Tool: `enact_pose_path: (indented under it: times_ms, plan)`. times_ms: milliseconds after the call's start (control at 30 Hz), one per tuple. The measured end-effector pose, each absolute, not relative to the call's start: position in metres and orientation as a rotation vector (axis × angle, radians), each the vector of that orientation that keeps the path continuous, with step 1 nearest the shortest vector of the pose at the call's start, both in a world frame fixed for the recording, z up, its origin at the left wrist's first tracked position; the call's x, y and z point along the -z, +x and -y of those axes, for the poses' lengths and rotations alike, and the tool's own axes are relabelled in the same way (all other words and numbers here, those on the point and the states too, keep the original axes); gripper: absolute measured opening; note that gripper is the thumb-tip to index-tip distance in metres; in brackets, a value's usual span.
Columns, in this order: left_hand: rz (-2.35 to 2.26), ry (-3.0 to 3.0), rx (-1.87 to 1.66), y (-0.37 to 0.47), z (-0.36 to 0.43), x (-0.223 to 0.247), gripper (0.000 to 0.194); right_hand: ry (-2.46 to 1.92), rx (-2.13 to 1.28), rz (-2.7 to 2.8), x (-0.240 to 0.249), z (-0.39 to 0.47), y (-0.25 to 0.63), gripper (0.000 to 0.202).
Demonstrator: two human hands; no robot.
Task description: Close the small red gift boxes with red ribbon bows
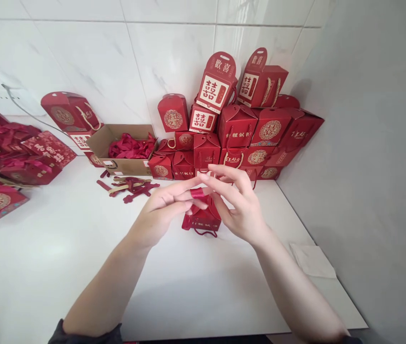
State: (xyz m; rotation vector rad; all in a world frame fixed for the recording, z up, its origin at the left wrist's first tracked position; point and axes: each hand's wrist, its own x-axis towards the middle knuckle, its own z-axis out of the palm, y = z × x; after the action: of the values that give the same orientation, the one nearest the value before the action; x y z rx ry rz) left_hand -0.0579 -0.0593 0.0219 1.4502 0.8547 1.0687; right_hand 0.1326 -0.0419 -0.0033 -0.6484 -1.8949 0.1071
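Observation:
In the head view, my left hand (160, 210) is raised with a dark red satin ribbon (197, 193) looped round its fingers. My right hand (239, 203) faces it, its fingers apart and curved, the tips touching or very close to the left fingertips and the ribbon. Whether the right fingers pinch the ribbon, I cannot tell. Below both hands, partly hidden by them, a small red gift box (203, 223) lies on the white table (188, 282). A dark red cord handle shows at its near edge.
Red gift boxes (269, 129) are stacked against the tiled wall. An open cardboard box (131, 167) holds red ribbons, with loose strips (131, 186) before it. Ribboned red boxes (34, 167) stand at left. A white paper or cloth (312, 260) lies by the grey right wall (375, 167).

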Motion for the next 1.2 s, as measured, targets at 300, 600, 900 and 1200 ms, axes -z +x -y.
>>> enact_pose_path:
  times_ms: [300,600,900,1200]
  plan:
    - [-0.979,1.49,-0.725,-0.063,0.053,-0.011,0.031,-0.636,-0.514,2.043,0.006,0.036,0.13,0.021]
    - [-1.087,1.551,-0.503,-0.061,0.053,-0.01,0.034,-0.869,-1.295,1.267,0.011,0.025,0.137,0.023]
    - [-0.806,1.912,-0.036,-0.065,0.067,-0.023,0.044,-0.878,-1.019,1.014,-0.006,0.007,0.196,0.017]
    - [-0.472,2.27,0.251,-0.06,0.091,-0.011,0.027,-0.729,-0.874,0.839,-0.02,0.013,0.28,0.016]
